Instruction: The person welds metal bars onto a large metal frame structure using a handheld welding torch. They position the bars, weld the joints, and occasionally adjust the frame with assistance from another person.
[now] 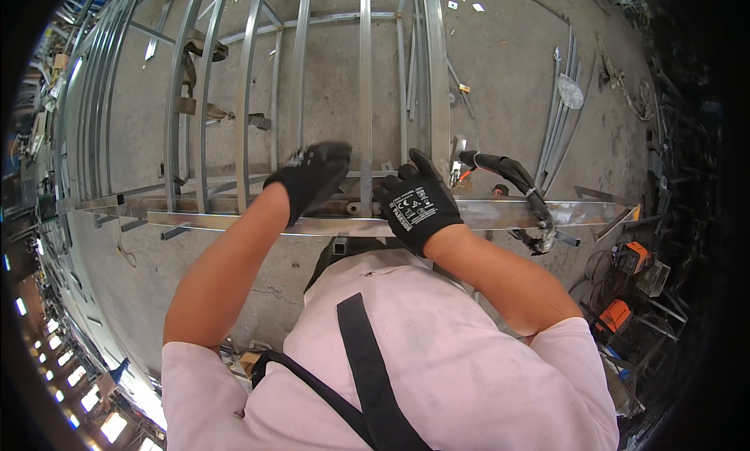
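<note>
Both of my hands wear black work gloves with print on the back. My left hand [319, 175], slightly blurred, is over the frame just left of a long square metal tube [365, 99]; whether it touches anything is unclear. My right hand [417, 202] rests at the near crosswise metal bar [345, 226], between that tube and a wider metal beam [436, 70]; its fingertips point away from me and its grip is hidden. Beyond my right hand, a black-sheathed cable bundle [510, 168] with a metal fitting lies at the frame's near end.
More parallel metal tubes [252, 81] run away from me on the left, with a brown webbing strap [190, 105] hanging among them. Thin metal bars [556, 123] and a clear plastic bag [570, 91] lie on the concrete floor. Orange machines [633, 257] stand at the right.
</note>
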The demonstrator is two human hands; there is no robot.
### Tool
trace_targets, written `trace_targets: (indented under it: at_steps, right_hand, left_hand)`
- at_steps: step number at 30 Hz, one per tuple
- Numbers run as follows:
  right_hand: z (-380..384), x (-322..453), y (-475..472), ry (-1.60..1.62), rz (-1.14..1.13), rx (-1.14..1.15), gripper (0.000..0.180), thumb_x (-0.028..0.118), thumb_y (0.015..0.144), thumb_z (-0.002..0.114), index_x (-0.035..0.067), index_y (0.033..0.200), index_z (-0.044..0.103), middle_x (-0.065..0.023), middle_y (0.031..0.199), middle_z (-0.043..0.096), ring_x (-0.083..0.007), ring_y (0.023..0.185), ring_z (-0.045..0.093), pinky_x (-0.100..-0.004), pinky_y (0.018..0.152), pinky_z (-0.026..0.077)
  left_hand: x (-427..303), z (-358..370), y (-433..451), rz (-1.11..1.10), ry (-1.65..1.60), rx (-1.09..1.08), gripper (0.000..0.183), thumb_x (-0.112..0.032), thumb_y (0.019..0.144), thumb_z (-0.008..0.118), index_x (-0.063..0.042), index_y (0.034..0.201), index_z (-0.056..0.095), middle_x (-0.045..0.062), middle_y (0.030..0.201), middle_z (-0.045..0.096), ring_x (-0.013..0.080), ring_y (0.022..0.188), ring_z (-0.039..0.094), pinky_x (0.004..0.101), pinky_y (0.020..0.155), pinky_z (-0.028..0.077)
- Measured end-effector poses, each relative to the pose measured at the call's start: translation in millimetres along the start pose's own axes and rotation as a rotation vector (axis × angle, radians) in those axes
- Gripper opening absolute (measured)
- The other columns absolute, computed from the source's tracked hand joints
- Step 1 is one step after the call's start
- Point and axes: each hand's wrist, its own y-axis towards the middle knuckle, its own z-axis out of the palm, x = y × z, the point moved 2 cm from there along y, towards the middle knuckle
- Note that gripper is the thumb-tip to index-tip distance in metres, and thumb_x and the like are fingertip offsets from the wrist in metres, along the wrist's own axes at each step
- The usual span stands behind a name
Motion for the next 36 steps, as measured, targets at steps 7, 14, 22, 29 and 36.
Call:
trace_targets:
  at_steps: [7, 14, 22, 29, 36]
  right_hand:
    - [6, 0, 3, 0.095, 0.02, -0.064, 0.031, 0.019, 0.093, 0.059, 0.014, 0.12, 0.074, -0.0073, 0.115, 0.072, -0.0278, 0.117, 0.064, -0.0536, 0.127, 0.027]
    - [-6, -8, 5, 0.472, 0.117, -0.524, 0.049, 0.008, 0.094, 0.059, -0.001, 0.142, 0.06, -0.0204, 0.131, 0.068, -0.0387, 0.131, 0.059, -0.0505, 0.123, 0.036]
    - [12, -26, 54, 1.396, 0.497, -0.562, 0.058, 0.034, 0.113, 0.053, -0.004, 0.156, 0.043, -0.019, 0.151, 0.054, -0.0258, 0.141, 0.054, -0.0368, 0.121, 0.04]
    - [12, -11, 106, 1.83, 0.77, -0.38, 0.055, 0.054, 0.112, 0.048, 0.007, 0.134, 0.063, -0.0096, 0.114, 0.069, -0.0187, 0.102, 0.063, -0.0332, 0.099, 0.049]
    - [14, -12, 111, 2.026, 0.932, -0.302, 0.066, 0.059, 0.112, 0.037, 0.005, 0.1, 0.071, -0.0066, 0.093, 0.071, -0.0181, 0.092, 0.064, -0.0323, 0.088, 0.051]
  left_hand:
    - [-50, -18, 33, -0.214, 0.082, 0.129, 0.081, -0.064, 0.096, 0.066, 0.005, 0.138, 0.065, 0.025, 0.133, 0.071, 0.0346, 0.126, 0.067, 0.0415, 0.109, 0.051]
    - [-36, -19, 25, 0.088, 0.59, -0.195, 0.084, -0.072, 0.098, 0.059, -0.007, 0.152, 0.054, 0.022, 0.138, 0.068, 0.0318, 0.129, 0.066, 0.0478, 0.116, 0.046]
    - [-12, -37, 58, 0.703, 0.716, -0.489, 0.071, -0.066, 0.103, 0.054, -0.027, 0.162, 0.044, 0.012, 0.154, 0.059, 0.0312, 0.141, 0.056, 0.051, 0.129, 0.026]
    - [-9, -34, 58, 0.637, 0.781, -0.437, 0.066, -0.065, 0.104, 0.051, -0.033, 0.161, 0.045, 0.008, 0.153, 0.06, 0.0248, 0.139, 0.058, 0.0511, 0.13, 0.023]
    - [-6, -33, 60, 0.655, 0.718, -0.462, 0.062, -0.062, 0.105, 0.05, -0.031, 0.158, 0.05, 0.007, 0.15, 0.062, 0.021, 0.137, 0.058, 0.0516, 0.129, 0.023]
